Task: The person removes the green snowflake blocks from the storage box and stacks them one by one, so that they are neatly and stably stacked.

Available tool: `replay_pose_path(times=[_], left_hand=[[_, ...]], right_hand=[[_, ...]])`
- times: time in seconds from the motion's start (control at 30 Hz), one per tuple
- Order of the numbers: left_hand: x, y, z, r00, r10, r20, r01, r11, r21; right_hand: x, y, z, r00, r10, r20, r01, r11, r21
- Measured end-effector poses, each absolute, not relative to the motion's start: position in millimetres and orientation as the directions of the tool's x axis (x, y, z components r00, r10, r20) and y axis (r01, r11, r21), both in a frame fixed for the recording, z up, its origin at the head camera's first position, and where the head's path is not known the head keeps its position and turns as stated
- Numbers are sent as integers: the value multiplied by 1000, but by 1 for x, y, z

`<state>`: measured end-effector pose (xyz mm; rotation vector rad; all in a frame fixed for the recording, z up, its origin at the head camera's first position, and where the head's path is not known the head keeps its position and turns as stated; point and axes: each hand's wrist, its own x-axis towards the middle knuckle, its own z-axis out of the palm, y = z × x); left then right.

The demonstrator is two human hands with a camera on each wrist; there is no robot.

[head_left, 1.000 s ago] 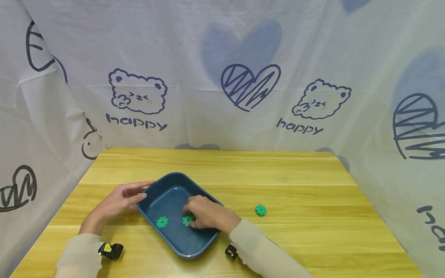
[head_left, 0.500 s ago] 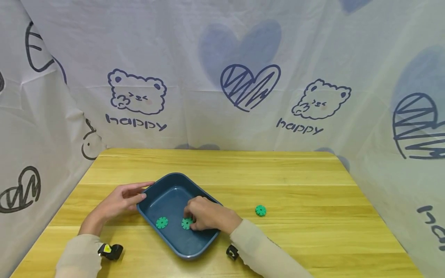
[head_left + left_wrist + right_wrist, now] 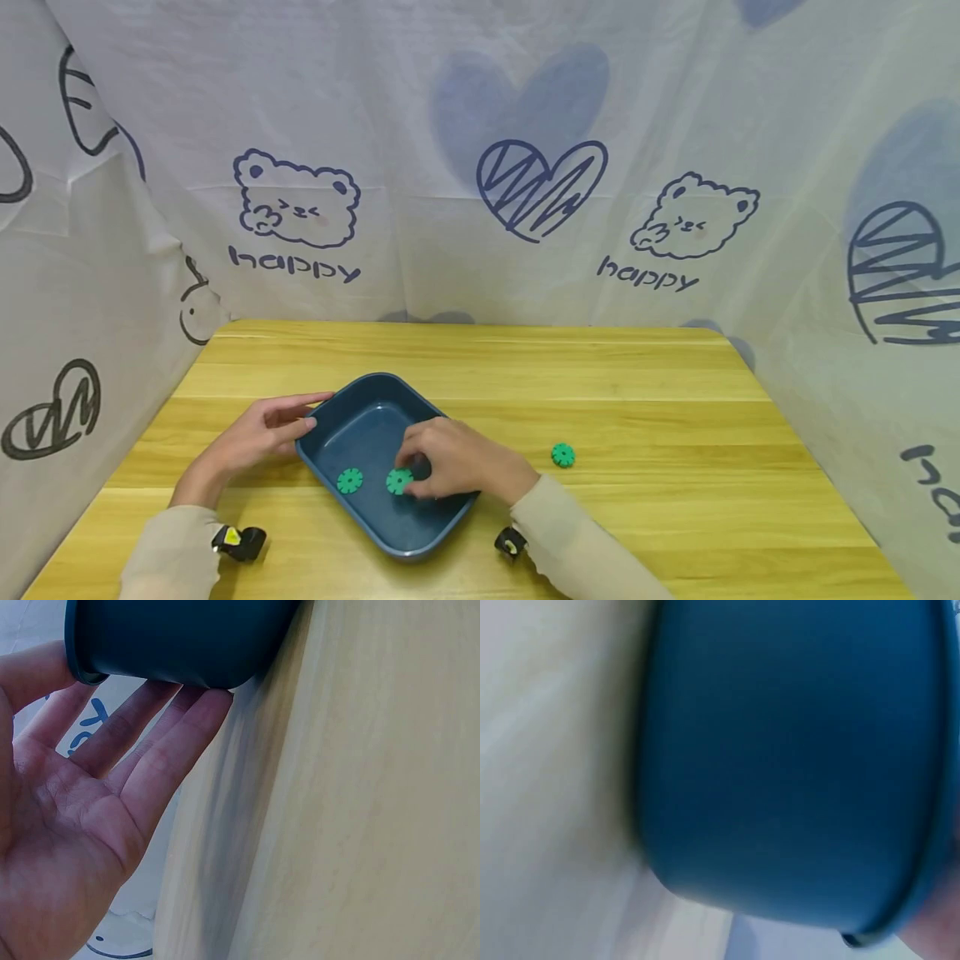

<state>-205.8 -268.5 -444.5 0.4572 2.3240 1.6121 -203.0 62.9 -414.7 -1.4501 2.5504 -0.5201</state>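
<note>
A deep blue rectangular tray [image 3: 375,425] with rounded corners stands on the table. My left hand [image 3: 258,433] holds its left corner, thumb at the rim and fingers against the outer wall; the left wrist view shows those fingers [image 3: 176,754] touching the wall. Inside the tray, my right hand [image 3: 453,458] pinches a green notched building disc [image 3: 398,481] between thumb and index finger. Another such disc, the left green disc [image 3: 349,481], lies in the tray. In the right wrist view the tray's outer wall [image 3: 787,765] hides most of the hand.
To the right of the tray, a third green notched disc [image 3: 562,455] lies on the wooden table [image 3: 637,517]. White cloth [image 3: 420,100] printed with bears and hearts hangs behind and at both sides. Black camera mounts sit at both wrists.
The right hand has shifted slightly right and turned. The disc at its fingertips has moved a little left and shows more. The left hand and tray have stayed put.
</note>
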Motion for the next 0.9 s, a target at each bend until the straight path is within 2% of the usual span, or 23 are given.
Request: replay_pose_path(times=[0.33,0.5,0.9], left_hand=[[-205,-269,-445,-910,412,-51,92,320,943],[-204,-269,-445,-911,411,-38,107,323,940],[-206,-269,-449,-913,404,-53,92,330,939]], right_hand=[[-200,96,-398,-530,-835,146,-764,397,-508],[-199,114,-391,-557,-810,184,-743,387,-546],[-201,159,-388,-619,-738,269,-737,428,-523]])
